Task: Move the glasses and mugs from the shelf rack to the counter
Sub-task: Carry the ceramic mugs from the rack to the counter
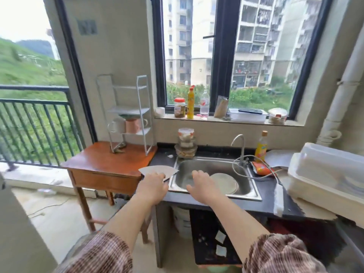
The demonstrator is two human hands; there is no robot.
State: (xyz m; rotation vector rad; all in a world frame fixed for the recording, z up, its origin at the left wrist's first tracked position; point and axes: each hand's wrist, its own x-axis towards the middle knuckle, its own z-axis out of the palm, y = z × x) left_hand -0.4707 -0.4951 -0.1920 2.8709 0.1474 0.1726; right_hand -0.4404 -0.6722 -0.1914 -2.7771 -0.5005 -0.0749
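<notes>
A white wire shelf rack (142, 107) stands on a small wooden table (98, 164) left of the counter. On its lower shelf a white mug (118, 126) and a pink mug (133, 125) stand side by side; the upper shelves look bare. My left hand (153, 187) lies palm down on the near edge of a white plate (155, 170) at the dark counter's (266, 187) left end. Whether it grips the plate is unclear. My right hand (202, 184) hovers over the steel sink (193, 166), fingers apart, holding nothing. Both hands are well below and to the right of the mugs.
A round plate (226, 184) lies in the sink. Stacked food containers (186, 144) sit behind it, with a tap (239, 144), a yellow bottle (261, 146) and a snack packet (261, 168) nearby. A white dish box (325, 172) fills the counter's right. Bottles and jars line the windowsill.
</notes>
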